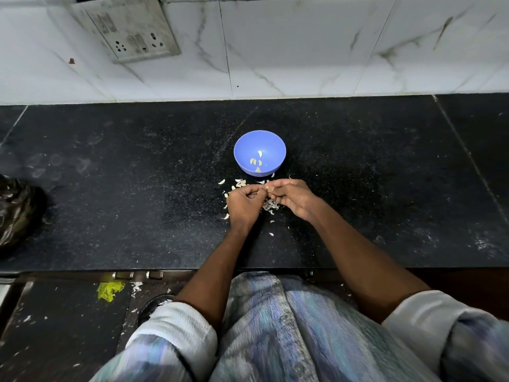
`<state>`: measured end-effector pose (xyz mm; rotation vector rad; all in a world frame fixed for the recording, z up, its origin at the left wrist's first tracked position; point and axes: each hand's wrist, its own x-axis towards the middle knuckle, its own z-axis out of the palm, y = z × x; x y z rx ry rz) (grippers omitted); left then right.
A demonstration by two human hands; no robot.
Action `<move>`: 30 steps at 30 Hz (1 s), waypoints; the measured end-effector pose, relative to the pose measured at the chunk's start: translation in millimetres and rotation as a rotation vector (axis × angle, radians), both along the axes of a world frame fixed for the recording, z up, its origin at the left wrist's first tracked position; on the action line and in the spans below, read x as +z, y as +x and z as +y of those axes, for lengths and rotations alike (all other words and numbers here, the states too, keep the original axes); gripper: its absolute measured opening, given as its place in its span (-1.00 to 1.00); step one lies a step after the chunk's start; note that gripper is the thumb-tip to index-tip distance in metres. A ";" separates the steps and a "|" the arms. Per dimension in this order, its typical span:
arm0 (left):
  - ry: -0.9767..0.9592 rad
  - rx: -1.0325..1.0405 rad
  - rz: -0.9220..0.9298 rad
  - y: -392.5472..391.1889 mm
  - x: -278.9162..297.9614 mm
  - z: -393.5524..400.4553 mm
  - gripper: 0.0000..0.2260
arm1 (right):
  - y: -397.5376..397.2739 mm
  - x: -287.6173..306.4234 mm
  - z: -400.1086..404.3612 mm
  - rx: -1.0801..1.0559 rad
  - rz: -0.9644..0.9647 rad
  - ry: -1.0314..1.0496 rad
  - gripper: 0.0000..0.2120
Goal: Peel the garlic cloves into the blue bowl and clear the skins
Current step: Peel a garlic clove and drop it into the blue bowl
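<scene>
White marble-veined wall tiles (303, 45) — with a grimy socket plate (132, 28) (upper left) — back a speckled black stone counter (110, 188).

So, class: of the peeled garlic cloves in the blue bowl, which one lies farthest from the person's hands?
The pale clove lying alone, highest up the blue bowl. The other cloves cluster lower, nearer the bowl's near wall and the hands.

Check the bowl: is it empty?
No, a few peeled cloves lie at the bottom of the blue bowl.

No legible text, label, brand or number on any surface in view.
</scene>
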<state>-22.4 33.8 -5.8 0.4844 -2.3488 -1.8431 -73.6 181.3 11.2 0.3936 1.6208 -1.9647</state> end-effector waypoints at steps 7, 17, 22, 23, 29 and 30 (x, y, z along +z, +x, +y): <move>0.000 0.022 -0.040 -5.2 -1.3 1.4 -0.90 | 1.7 4.3 5.0 0.089 0.117 0.057 -0.78; 0.000 0.031 -0.086 -7.4 -3.8 3.2 -0.89 | 3.3 -0.3 6.4 0.116 0.270 0.174 -0.86; 0.014 0.046 -0.105 -8.3 -2.1 5.3 -0.88 | 3.2 -1.4 6.1 0.108 0.348 0.213 -0.89; 0.014 0.044 -0.102 -8.4 -2.7 5.7 -0.87 | 2.8 -1.8 5.1 0.105 0.347 0.222 -0.89; 0.021 0.011 -0.090 -5.7 -1.9 7.9 -0.86 | 1.5 -0.9 -0.8 0.015 0.143 0.073 -0.85; 0.020 0.005 -0.088 -4.3 -1.3 7.8 -0.86 | 0.7 -1.1 -1.2 0.000 0.117 0.041 -0.84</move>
